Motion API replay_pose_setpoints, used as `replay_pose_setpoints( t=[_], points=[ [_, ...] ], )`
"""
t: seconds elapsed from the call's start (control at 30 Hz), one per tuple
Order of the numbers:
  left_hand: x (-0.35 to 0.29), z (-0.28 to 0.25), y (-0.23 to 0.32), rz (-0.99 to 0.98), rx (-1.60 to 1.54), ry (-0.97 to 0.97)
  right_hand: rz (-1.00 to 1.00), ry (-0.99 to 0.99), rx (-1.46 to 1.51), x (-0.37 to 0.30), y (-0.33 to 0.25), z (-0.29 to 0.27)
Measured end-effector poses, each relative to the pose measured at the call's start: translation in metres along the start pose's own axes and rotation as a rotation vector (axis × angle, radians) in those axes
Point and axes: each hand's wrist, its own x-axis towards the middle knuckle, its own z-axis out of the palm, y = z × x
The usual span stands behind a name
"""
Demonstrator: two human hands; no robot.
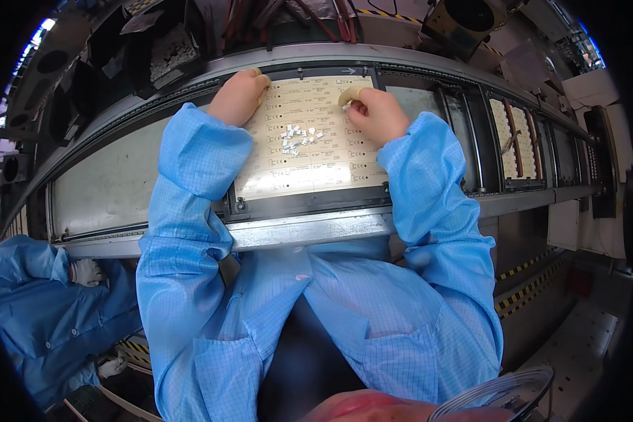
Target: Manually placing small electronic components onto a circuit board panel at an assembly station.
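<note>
We are looking down on a conveyor (pixel 105 186), which is stretching away to both sides of the cream panel (pixel 316 176). A black frame (pixel 295 207) is edging the panel, its screws (pixel 240 205) probably keeping the sheet from sliding. The panel itself is lying flat inside this frame, its printed rows facing upward where we are seeing them plainly. Beyond the panel, to its left, a dark bin (pixel 142 76) is holding white parts (pixel 172 58), seemingly within arm's reach. At the panel's upper-left corner our left hand (pixel 240 97) is resting with fingers bending over the edge, perhaps steadying it. Over the panel's upper-right part our right hand (pixel 376 116) is holding thumb and fingers close together; at this size we cannot tell whether the left is clasping the edge, or whether the right is pinching the white speck (pixel 346 107) showing at its tips. Yellowish finger cots (pixel 348 95) are covering some fingertips, likely keeping skin off the parts. Loose white pieces (pixel 304 142) are lying scattered around the panel's middle, conveniently between both hands.
</note>
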Motion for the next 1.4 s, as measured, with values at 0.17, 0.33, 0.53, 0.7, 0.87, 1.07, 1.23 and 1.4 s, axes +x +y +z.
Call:
replay_pose_setpoints(
  t=[0.17, 0.33, 0.53, 0.7, 0.87, 1.07, 1.23, 1.4],
  points=[
    [-0.001, 0.0, -0.001, -0.028, -0.039, -0.006, 0.043, 0.046, 0.118, 0.006, 0.015, 0.002],
    [-0.011, -0.002, 0.015, 0.074, -0.021, 0.124, 0.088, 0.05, 0.126, 0.018, 0.028, 0.004],
    [-0.024, -0.006, 0.042, 0.091, -0.535, -0.259, 0.061, 0.062, -0.035, 0.028, 0.023, -0.001],
    [-0.026, -0.009, 0.05, 0.016, -0.404, -0.268, -0.021, 0.029, -0.272, 0.036, 0.021, 0.005],
    [-0.021, -0.009, 0.063, -0.082, -0.3, -0.282, -0.043, 0.005, -0.39, 0.039, 0.024, 0.011],
    [-0.017, -0.013, 0.078, -0.187, -0.226, -0.285, -0.085, -0.032, -0.424, 0.042, 0.026, 0.012],
    [-0.014, -0.015, 0.086, -0.231, -0.208, -0.341, -0.177, -0.102, -0.537, 0.042, 0.026, 0.011],
    [-0.014, -0.002, 0.081, -0.206, -0.194, -0.301, -0.178, -0.026, -0.496, 0.023, 0.007, 0.006]
  ],
)
